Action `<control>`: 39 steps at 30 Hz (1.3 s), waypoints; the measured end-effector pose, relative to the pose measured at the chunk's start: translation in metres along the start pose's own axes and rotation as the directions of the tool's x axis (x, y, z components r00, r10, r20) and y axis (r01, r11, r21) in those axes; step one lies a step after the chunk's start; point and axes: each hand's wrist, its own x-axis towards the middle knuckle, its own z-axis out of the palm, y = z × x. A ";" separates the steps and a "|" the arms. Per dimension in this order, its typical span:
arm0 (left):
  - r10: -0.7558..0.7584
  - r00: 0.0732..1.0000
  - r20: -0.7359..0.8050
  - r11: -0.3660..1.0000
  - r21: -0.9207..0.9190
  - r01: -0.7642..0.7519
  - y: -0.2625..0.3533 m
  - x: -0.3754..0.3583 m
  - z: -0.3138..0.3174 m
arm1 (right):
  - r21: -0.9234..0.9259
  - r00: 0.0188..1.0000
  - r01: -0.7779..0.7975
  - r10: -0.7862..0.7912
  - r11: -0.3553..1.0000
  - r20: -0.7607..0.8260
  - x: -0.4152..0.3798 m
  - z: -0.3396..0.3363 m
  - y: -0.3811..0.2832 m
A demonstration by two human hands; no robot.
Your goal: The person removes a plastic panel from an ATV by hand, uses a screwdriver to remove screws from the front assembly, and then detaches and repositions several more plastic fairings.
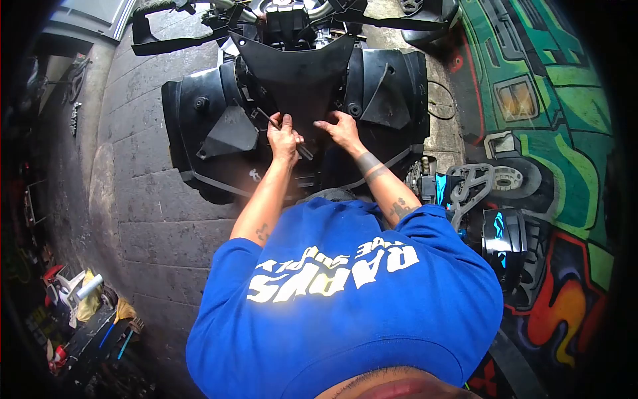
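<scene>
A quad bike with black plastic fenders and a central black panel (296,76) fills the space in front of me. My left hand (284,141) is closed around a slim, dark metal tool (305,152), whose shaft runs slantwise through the fingers; its exact kind does not show. To its right, my right hand (343,132) rests near the panel's lower right edge, thumb apart from the fingers and no object visible in it. Triangular black pieces, one on the left fender (229,133) and one on the right fender (387,100), flank the hands.
Handlebar parts and a black bumper-like frame (169,46) lie beyond the panel. On the right, a wheel and footrest parts (470,188) stand before a painted green wall (565,139). A cluttered bench (93,332) with bottles and rags is at lower left, on dark floor tiles (156,233).
</scene>
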 end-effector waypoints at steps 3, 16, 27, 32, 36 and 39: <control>0.034 0.999 0.014 0.997 0.067 -0.035 0.005 -0.003 0.003 | 0.078 0.998 -0.004 -0.001 0.997 0.057 -0.001 -0.002 0.007; -0.044 0.994 -0.099 0.998 -0.052 0.039 0.016 0.012 0.007 | 0.113 0.998 -0.051 0.056 0.992 -0.041 0.010 0.002 -0.003; 0.327 0.944 0.048 0.669 0.694 -0.267 0.030 -0.009 0.010 | 0.324 0.983 -0.169 0.134 0.931 0.129 0.010 0.004 0.000; 0.149 0.947 0.286 0.841 0.466 -0.273 0.019 -0.028 -0.026 | 0.432 0.989 -0.042 0.099 0.901 -0.111 -0.019 0.000 -0.025; 0.190 0.911 0.366 0.872 0.363 -0.328 0.015 -0.048 -0.044 | 0.484 0.980 0.187 -0.198 0.855 -0.029 -0.033 0.000 0.006; 0.276 0.870 0.410 0.846 0.325 -0.422 0.016 -0.052 -0.050 | 0.436 0.859 0.503 -0.488 0.747 -0.155 -0.036 -0.015 0.000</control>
